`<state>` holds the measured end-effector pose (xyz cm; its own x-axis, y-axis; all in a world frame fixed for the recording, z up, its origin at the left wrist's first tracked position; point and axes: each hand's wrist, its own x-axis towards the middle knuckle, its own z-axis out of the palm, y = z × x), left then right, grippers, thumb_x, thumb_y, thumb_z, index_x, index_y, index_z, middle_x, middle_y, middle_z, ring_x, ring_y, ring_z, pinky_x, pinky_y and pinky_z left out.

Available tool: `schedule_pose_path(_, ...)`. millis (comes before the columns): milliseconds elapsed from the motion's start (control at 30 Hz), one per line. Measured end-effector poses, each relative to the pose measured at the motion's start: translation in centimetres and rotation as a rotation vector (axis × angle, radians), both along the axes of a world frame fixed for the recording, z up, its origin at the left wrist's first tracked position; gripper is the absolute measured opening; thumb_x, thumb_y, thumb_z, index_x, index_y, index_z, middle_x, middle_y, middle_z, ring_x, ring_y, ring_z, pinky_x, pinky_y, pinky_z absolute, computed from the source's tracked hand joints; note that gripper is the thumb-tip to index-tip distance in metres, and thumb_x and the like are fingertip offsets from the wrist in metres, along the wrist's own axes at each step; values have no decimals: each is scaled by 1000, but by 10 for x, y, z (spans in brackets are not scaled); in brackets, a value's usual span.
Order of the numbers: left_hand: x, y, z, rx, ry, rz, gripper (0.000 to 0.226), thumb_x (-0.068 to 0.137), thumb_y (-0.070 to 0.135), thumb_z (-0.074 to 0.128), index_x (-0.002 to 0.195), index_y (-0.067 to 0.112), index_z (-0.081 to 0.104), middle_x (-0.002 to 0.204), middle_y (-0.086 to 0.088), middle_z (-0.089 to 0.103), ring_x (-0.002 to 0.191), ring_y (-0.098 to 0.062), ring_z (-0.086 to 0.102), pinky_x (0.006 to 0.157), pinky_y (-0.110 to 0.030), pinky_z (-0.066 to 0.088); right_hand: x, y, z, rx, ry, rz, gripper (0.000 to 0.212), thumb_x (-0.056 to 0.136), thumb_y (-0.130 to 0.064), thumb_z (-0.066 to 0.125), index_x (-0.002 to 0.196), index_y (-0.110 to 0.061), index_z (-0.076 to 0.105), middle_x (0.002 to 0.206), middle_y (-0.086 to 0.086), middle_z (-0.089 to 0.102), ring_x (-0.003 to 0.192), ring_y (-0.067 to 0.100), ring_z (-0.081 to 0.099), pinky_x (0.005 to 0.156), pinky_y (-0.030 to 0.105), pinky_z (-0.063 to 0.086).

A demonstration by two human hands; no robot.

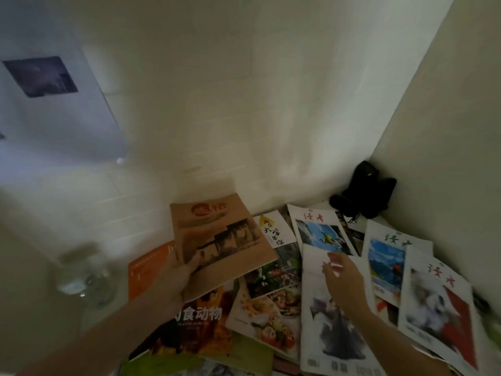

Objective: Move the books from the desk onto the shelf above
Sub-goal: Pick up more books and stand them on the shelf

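Head view. Left hand (174,272) pinches the brown matte magazine (221,242) at its lower-left corner, lifted and tilted over the desk's rear edge; best supported along the spine, since thin paper sags. Right hand (340,278), fingers relaxed and holding nothing, hovers over a glossy white magazine (336,337). Other flat, floppy magazines overlap toward the desk's right corner.

glass (81,278) left of books (271,316) | dark object (363,191) behind books, in wall corner
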<state>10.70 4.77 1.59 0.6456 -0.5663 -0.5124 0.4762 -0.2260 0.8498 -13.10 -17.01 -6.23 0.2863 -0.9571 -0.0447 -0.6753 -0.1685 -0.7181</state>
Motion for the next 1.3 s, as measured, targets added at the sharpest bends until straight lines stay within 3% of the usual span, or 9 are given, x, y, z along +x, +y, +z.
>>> schedule_pose_path(133, -30, -63, -46, 118, 70, 15, 16, 97, 17, 55, 112, 23, 56, 113, -6, 64, 100, -30, 62, 74, -45, 56, -39, -9, -18, 128, 75, -84, 34, 92, -18, 59, 124, -12, 50, 118, 10, 58, 102, 23, 57, 89, 37, 48)
schedule_pose_path(267, -53, -89, -94, 345, -112, -21, 35, 88, 14, 66, 120, 21, 54, 121, -1, 56, 116, -33, 54, 96, -45, 47, -79, -15, -39, 129, 166, -66, 47, 88, -22, 65, 130, -8, 49, 132, 15, 52, 119, 29, 50, 102, 39, 40)
schedule_pose_path(400, -50, -102, -97, 480, -251, 28, 35, 86, 8, 67, 119, 4, 59, 120, -17, 62, 111, -36, 56, 90, -42, 48, -99, -18, -51, 81, 234, -4, 68, 76, -36, 77, 131, -7, 48, 131, 16, 51, 122, 31, 46, 104, 42, 38)
schedule_pose_path(633, -42, -122, -91, 523, -75, 84, 37, 80, 2, 72, 114, 0, 57, 120, -18, 58, 112, -35, 54, 79, -38, 46, -109, -18, -51, 101, 251, 34, 86, 68, -26, 84, 138, -7, 39, 137, 15, 45, 128, 31, 41, 107, 39, 34)
schedule_pose_path(800, -39, -128, -98, 558, -141, 48, 41, 78, 10, 77, 111, -4, 58, 113, -17, 58, 111, -37, 55, 80, -40, 47, -104, -23, -41, 195, -95, -120, 62, 71, 4, 76, 127, -8, 51, 104, -1, 58, 95, 18, 59, 87, 40, 53)
schedule_pose_path(933, -47, -126, -103, 541, -192, 80, 43, 77, 11, 75, 115, 0, 57, 113, -16, 58, 111, -37, 55, 83, -39, 47, -107, -43, -43, 110, 17, -51, 11, 87, -6, 61, 97, -7, 63, 92, 9, 65, 88, 32, 63, 80, 43, 55)
schedule_pose_path(1067, -41, -133, -124, 612, -522, 18, 82, 58, 36, 80, 129, 20, 42, 133, -16, 44, 122, -38, 43, 99, -52, 44, -117, -72, -34, 114, -89, -74, 5, 96, -15, 52, 94, -10, 54, 90, 10, 65, 80, 26, 64, 72, 46, 57)
schedule_pose_path(1200, -74, -159, -78, 499, -875, -198, 39, 82, 20, 69, 118, 17, 57, 120, -5, 54, 114, -26, 52, 96, -44, 46, -113, -115, -5, 153, -228, -78, 14, 95, -18, 54, 105, -9, 60, 93, 7, 69, 79, 22, 68, 68, 39, 59)
schedule_pose_path(1300, -89, -185, -71, 414, -786, -408, 2, 96, 15, 54, 96, 16, 56, 92, 5, 57, 87, -15, 58, 68, -18, 46, -85, -150, 12, 171, -268, -13, 17, 94, -14, 56, 108, -12, 65, 95, 8, 71, 79, 20, 68, 65, 28, 55)
